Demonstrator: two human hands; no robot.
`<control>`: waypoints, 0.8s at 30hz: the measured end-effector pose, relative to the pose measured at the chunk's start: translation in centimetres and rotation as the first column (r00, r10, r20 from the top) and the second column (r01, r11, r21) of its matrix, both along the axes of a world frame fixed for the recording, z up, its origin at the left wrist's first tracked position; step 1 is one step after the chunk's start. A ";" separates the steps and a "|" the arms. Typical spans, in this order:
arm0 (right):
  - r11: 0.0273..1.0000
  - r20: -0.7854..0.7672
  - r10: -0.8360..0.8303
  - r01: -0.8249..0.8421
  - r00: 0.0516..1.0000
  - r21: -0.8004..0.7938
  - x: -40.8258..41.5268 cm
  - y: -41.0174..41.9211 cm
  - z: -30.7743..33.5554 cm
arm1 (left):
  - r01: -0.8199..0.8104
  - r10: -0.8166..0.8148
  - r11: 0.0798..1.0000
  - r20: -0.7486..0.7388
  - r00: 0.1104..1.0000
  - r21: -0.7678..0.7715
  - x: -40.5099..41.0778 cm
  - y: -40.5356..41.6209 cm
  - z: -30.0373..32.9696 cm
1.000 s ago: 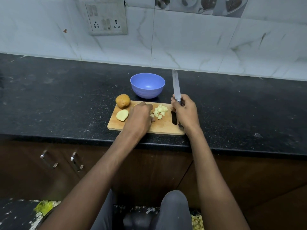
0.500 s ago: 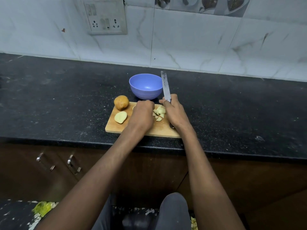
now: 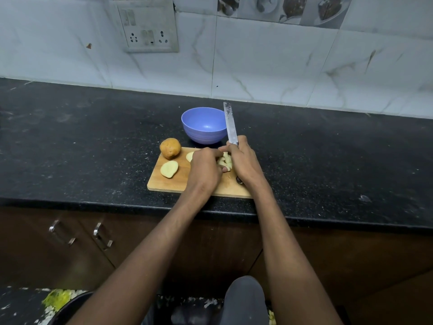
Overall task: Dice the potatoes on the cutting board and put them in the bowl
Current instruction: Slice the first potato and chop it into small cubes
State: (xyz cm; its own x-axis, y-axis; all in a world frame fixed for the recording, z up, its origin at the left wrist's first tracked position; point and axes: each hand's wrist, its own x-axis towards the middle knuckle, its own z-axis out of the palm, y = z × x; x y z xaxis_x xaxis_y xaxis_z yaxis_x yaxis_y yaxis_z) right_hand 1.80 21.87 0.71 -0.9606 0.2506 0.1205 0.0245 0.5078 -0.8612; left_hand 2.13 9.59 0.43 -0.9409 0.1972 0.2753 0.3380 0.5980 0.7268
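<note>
From where I sit, the job looks perhaps a third done. The blue bowl (image 3: 203, 125) stands on the dark counter (image 3: 93, 141) just beyond the far edge of the cutting board (image 3: 164, 184), and I see nothing in it, so no potato has gone in yet. A small heap of diced potato (image 3: 225, 161) lies on the board between my two hands. My right hand (image 3: 243, 164) is wrapped round the handle of the knife (image 3: 230, 126), whose blade points away toward the wall, passing the bowl's right rim. My left hand (image 3: 205, 170) is curled over the pieces, its fingertips touching the heap; whether it actually pinches any I cannot tell, since the knuckles hide that. Left to do: a whole unpeeled potato (image 3: 170, 148) sits at the board's far left corner, a cut half (image 3: 169, 169) lies flat just nearer, and another pale piece (image 3: 190, 156) peeks out beside my left hand. Those need dicing, then everything goes into the bowl.
</note>
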 end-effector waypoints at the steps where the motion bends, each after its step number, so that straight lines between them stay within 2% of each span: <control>1: 1.000 -0.003 -0.008 0.008 1.000 -0.015 0.1 0.1 0.1 | 0.002 -0.002 1.000 -0.016 1.000 0.025 0.0 0.2 0.0; 4: 1.000 0.002 -0.011 0.011 1.000 -0.018 0.2 0.2 0.1 | 0.000 0.001 0.997 -0.017 1.000 0.076 0.0 0.5 0.1; 18: 0.995 -0.029 -0.037 0.034 0.999 -0.097 -0.4 0.4 -0.6 | -0.047 0.051 0.997 -0.067 0.996 0.066 1.1 -0.2 0.3; 21: 0.988 -0.067 -0.068 0.058 0.995 -0.142 -0.4 0.5 -0.8 | -0.059 0.067 0.995 -0.104 0.992 0.080 1.6 -0.5 0.1; 24: 0.978 -0.084 -0.097 0.080 0.992 -0.193 -0.2 0.6 -0.9 | -0.054 0.074 0.993 -0.204 0.976 0.100 2.4 -1.7 0.3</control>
